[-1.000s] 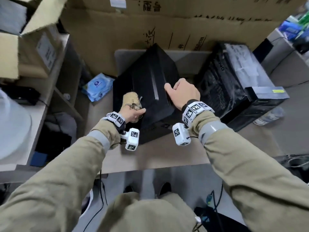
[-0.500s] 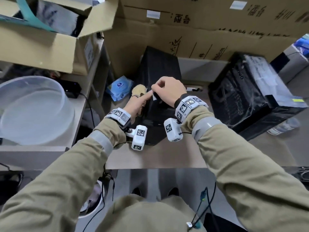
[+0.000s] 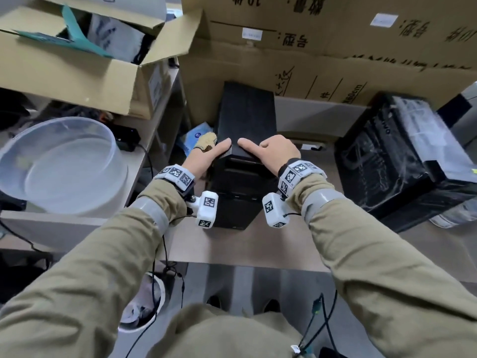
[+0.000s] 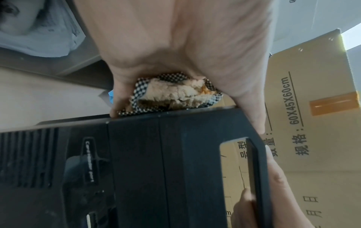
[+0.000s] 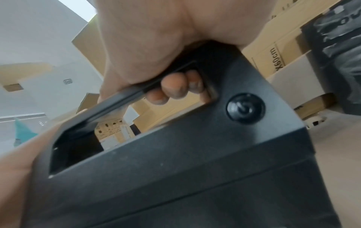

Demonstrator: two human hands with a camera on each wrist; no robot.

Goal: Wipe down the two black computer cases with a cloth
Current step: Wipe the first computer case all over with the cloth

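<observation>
One black computer case point(image 3: 245, 140) stands upright on the table in the middle. My left hand point(image 3: 206, 156) holds a bunched beige checked cloth point(image 3: 206, 142) against the case's upper left edge, thumb on the top front corner. The cloth point(image 4: 171, 94) is wadded in the palm above the case point(image 4: 156, 169). My right hand point(image 3: 273, 148) grips the case's top handle, and its fingers point(image 5: 175, 88) curl through the handle slot beside the power button point(image 5: 245, 108). The second black case point(image 3: 402, 156), wrapped in plastic film, lies on the right.
Large cardboard boxes point(image 3: 335, 47) wall off the back. On the shelf at the left stand an open cardboard box point(image 3: 77, 60) and a clear plastic basin point(image 3: 64, 166). A blue wipes pack point(image 3: 196, 135) lies behind the cloth. The table's front edge point(image 3: 245, 251) is near my body.
The middle case has gone from lying tilted to standing upright. My right hand moved from flat on its side to gripping the top handle. My left hand kept the cloth.
</observation>
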